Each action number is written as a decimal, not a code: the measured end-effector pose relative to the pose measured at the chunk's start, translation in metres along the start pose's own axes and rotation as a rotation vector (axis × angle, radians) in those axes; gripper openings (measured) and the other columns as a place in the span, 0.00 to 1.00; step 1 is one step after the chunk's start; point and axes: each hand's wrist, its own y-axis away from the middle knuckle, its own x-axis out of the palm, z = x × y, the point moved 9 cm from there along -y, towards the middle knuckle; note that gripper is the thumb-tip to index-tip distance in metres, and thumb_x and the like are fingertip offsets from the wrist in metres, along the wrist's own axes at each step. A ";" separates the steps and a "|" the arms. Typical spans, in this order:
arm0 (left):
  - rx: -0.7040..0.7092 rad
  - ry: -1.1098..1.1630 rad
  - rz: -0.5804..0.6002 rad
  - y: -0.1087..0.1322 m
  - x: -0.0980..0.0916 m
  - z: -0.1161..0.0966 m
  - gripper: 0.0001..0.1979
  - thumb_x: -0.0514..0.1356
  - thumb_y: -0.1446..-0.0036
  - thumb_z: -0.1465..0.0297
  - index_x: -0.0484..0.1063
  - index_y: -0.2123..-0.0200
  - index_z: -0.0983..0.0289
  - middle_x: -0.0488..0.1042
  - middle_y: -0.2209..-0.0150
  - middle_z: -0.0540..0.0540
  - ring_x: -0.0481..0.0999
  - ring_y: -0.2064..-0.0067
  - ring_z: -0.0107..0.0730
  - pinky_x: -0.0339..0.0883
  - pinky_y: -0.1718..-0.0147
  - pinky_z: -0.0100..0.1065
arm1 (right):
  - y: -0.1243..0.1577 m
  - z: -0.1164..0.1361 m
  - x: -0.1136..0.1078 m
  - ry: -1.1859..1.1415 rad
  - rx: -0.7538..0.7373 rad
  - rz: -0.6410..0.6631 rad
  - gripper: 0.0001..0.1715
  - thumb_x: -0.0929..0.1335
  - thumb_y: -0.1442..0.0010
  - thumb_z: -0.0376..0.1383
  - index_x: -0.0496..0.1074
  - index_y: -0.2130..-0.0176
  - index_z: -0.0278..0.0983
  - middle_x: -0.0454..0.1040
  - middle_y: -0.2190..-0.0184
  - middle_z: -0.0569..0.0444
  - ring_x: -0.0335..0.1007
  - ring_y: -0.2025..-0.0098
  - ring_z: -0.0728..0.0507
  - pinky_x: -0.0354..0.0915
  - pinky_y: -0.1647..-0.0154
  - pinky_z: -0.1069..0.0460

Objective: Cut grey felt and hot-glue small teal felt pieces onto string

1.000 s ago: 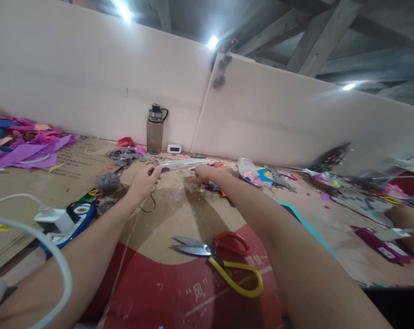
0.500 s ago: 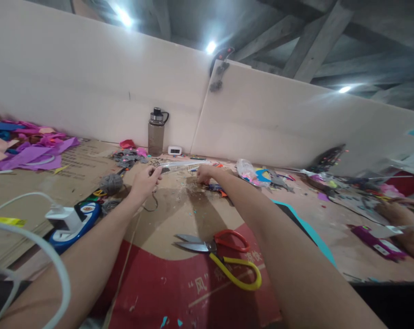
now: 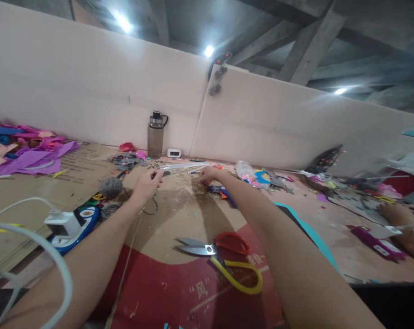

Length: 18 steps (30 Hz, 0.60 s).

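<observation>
Both my arms stretch far out over the cardboard-covered table [image 3: 179, 219]. My left hand [image 3: 145, 183] is closed around the near end of a long clear strip [image 3: 183, 166] that runs to the right. My right hand [image 3: 208, 175] is at the strip's far end with its fingers curled on it. A blue glue gun [image 3: 224, 193] lies just beside my right wrist. A grey yarn ball [image 3: 110, 186] sits to the left of my left hand. Large scissors [image 3: 220, 258] with one red and one yellow handle lie shut near me.
A dark water bottle [image 3: 155, 135] and a small white clock [image 3: 174, 152] stand by the back wall. Purple and pink felt scraps [image 3: 29, 151] pile at the left. A white charger [image 3: 61, 221] with cable rests on a blue object. Another person's hand [image 3: 397, 212] works at the right.
My right hand has lifted off the glue gun area and moved up to the strip's far end. The left hand keeps its hold. The view has tilted slightly.
</observation>
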 end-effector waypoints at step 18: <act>0.030 -0.028 -0.016 0.000 -0.001 -0.004 0.20 0.51 0.45 0.52 0.68 0.73 0.62 0.74 0.74 0.53 0.72 0.75 0.31 0.62 0.76 0.31 | 0.200 0.166 0.043 -0.895 -0.830 0.594 0.10 0.63 0.41 0.34 0.73 0.65 0.35 0.75 0.68 0.54 0.72 0.66 0.50 0.67 0.59 0.53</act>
